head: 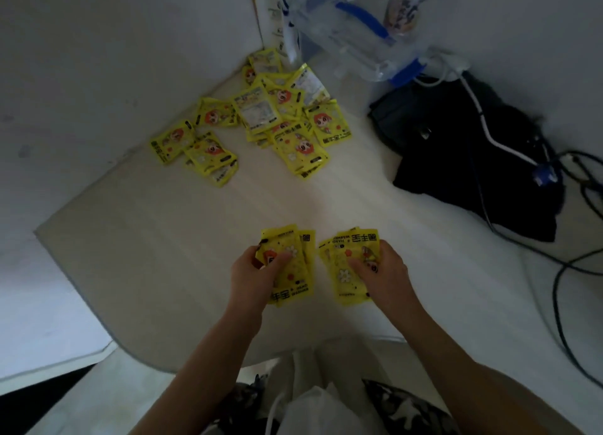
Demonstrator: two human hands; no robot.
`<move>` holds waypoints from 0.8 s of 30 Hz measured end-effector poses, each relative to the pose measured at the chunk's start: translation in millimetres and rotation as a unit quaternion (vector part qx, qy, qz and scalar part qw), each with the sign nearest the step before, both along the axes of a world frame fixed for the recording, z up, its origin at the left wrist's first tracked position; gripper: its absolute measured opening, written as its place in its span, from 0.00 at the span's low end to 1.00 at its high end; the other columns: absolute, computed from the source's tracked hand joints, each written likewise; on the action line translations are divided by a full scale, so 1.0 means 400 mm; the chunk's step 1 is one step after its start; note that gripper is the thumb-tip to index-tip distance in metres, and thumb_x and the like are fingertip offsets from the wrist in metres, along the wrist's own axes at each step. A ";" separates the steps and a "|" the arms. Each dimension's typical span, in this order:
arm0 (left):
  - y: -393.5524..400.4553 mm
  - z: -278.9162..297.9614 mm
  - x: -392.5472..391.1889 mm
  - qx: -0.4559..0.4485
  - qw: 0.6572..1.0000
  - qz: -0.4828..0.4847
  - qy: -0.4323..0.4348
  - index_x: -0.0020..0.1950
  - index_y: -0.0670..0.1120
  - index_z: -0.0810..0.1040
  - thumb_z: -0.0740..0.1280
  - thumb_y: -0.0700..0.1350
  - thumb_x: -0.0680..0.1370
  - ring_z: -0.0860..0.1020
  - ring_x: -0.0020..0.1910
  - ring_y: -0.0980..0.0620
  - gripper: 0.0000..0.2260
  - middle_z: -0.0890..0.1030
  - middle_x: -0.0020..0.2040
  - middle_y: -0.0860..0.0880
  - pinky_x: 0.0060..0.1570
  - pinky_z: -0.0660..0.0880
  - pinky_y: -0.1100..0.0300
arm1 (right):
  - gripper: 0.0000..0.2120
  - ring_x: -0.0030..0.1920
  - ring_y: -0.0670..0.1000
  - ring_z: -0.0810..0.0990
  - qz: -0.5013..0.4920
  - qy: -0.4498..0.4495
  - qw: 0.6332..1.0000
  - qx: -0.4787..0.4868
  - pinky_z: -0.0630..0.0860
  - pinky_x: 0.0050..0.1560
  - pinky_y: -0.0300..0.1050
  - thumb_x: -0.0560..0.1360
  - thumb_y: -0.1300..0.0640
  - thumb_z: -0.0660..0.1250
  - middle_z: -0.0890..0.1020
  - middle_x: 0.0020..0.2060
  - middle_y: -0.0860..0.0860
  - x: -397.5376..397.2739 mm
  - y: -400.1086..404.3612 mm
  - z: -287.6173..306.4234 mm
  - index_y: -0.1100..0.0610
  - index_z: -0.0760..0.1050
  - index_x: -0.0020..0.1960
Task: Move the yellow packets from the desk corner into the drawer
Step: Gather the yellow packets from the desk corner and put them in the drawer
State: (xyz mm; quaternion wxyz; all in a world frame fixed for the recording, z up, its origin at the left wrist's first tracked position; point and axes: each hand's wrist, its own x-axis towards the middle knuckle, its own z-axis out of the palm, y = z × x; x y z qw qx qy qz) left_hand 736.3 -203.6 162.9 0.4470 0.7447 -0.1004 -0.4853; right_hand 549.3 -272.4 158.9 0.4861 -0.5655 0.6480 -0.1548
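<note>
Several yellow packets (261, 117) with a red-haired cartoon face lie scattered in the far corner of the white desk (163, 238), against the walls. My left hand (253, 278) grips a small stack of yellow packets (292, 271) above the desk's near middle, thumb on top. My right hand (381, 278) holds a second stack of yellow packets (349, 264) just beside the first, the two stacks almost touching. No drawer is in view.
A clear plastic bag (352, 36) with blue parts stands at the back. A black cloth bundle (466, 160) with a white cable across it lies to the right, and black cables (567, 264) trail along the right edge. White bags and patterned fabric sit below the desk's front edge.
</note>
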 end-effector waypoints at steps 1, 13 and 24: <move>0.015 -0.005 0.001 -0.001 1.000 -0.015 0.006 0.48 0.42 0.81 0.76 0.43 0.70 0.85 0.39 0.47 0.10 0.84 0.46 0.40 0.42 0.82 0.47 | 0.14 0.47 0.54 0.82 -0.019 0.005 1.000 -0.001 0.80 0.47 0.55 0.74 0.52 0.70 0.82 0.47 0.54 -0.002 0.025 -0.004 0.58 0.74 0.54; 0.138 0.012 -0.060 -0.007 0.971 -0.240 0.003 0.53 0.45 0.77 0.77 0.47 0.69 0.84 0.45 0.50 0.17 0.84 0.46 0.48 0.47 0.81 0.48 | 0.11 0.47 0.53 0.83 -0.256 -0.024 0.966 0.004 0.82 0.48 0.54 0.72 0.53 0.71 0.83 0.45 0.51 -0.096 0.339 -0.004 0.54 0.77 0.53; 0.230 0.013 -0.320 -0.018 0.908 -0.419 -0.002 0.52 0.43 0.76 0.77 0.44 0.69 0.83 0.41 0.47 0.16 0.84 0.43 0.46 0.43 0.79 0.50 | 0.09 0.45 0.54 0.84 -0.446 -0.029 0.894 -0.009 0.81 0.49 0.58 0.71 0.58 0.71 0.84 0.43 0.51 -0.311 0.628 0.012 0.55 0.79 0.51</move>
